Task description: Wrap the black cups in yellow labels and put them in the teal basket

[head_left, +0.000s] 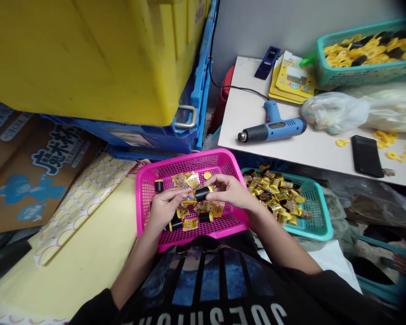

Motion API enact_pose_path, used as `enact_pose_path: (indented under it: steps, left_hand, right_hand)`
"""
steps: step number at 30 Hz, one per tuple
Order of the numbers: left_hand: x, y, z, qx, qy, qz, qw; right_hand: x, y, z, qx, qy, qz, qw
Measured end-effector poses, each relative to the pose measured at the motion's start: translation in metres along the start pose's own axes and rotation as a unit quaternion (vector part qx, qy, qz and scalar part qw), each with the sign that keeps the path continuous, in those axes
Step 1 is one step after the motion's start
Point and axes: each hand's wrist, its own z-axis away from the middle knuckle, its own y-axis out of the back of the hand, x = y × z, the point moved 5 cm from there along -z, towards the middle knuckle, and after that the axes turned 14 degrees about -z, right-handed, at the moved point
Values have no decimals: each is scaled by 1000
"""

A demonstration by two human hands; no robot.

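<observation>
Over a pink basket (145, 234) both of my hands are close together. In the fingers of my right hand (232, 193) is a small black cylinder with a yellow cap (202, 194). My left hand (167, 207) pinches a yellow printed film sleeve (190, 197) at the cylinder's left end; whether the sleeve is around that end I cannot tell. Inside the basket lie more printed film sleeves (190, 224), several loose black cylinders (159, 185) and a yellow cap (207, 175).
Right of the pink basket, a teal basket (320, 207) holds many wrapped yellow pieces. On the white table (232, 122) lie a blue heat gun (279, 128), a black phone (367, 155) and yellow cards (296, 79). Stacked yellow bins (88, 58) stand at the left, beside yellow sheets (98, 243).
</observation>
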Motion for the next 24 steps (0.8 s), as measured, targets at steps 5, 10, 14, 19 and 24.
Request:
enact_pose_path:
  steps: [5, 10, 14, 19, 24]
  left_hand:
    - [-7, -11, 0, -60, 61, 39, 996]
    - [-3, -11, -1, -75, 69, 34, 994]
    - [10, -15, 3, -93, 63, 64, 992]
    - [14, -26, 9, -63, 40, 92, 993]
    - [12, -33, 11, -58, 52, 98, 992]
  right_hand:
    - [2, -2, 1, 12, 23, 30, 999]
    - [11, -8, 1, 37, 75, 8, 996]
    - [18, -13, 3, 46, 92, -20, 995]
    - [25, -22, 6, 31, 41, -160, 986]
    - [39, -41, 9, -26, -65, -290, 954]
